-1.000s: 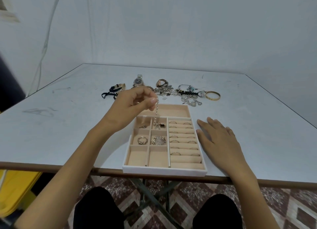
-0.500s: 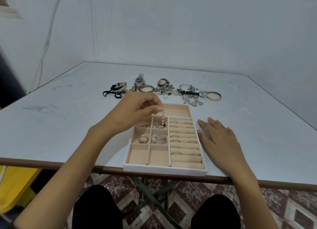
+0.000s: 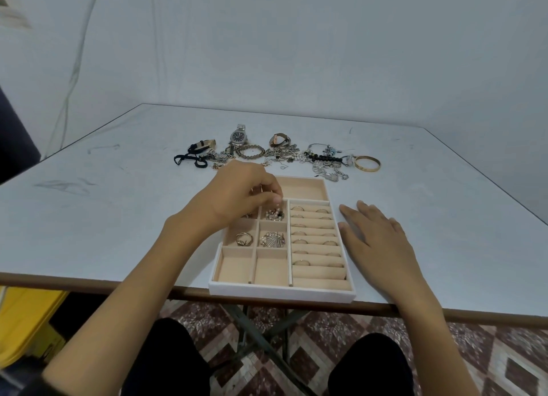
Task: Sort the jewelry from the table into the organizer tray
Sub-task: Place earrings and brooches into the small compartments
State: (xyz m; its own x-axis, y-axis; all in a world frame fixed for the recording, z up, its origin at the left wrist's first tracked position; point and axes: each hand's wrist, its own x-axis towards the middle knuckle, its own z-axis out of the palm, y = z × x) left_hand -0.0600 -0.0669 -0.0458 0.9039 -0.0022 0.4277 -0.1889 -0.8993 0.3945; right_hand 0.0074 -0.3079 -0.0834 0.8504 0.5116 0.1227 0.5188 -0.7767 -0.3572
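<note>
Beige tray [image 3: 237, 268] is holding a heaped chain [image 3: 274, 214]; left hand [image 3: 246, 194] fingers are bunching just above it, grip unclear; right hand [image 3: 376, 241] is lying flat on the worktop [image 3: 118, 217], fingers straight.

WORKSPACE: A pale grey rectangular table with a brown edge [image 3: 118, 217] stands before a bare blue-white wall [image 3: 296, 40], where thin pale cords [image 3: 77, 60] hang above the table's far left corner. Dark scuff marks [image 3: 63, 185] streak its left side. Beneath it, crossed dark metal legs [image 3: 255, 330] stand on maroon-and-cream diamond-patterned floor tiles [image 3: 489, 357]. A bright yellow plastic object [image 3: 26, 315] sits under its near left edge.
</note>
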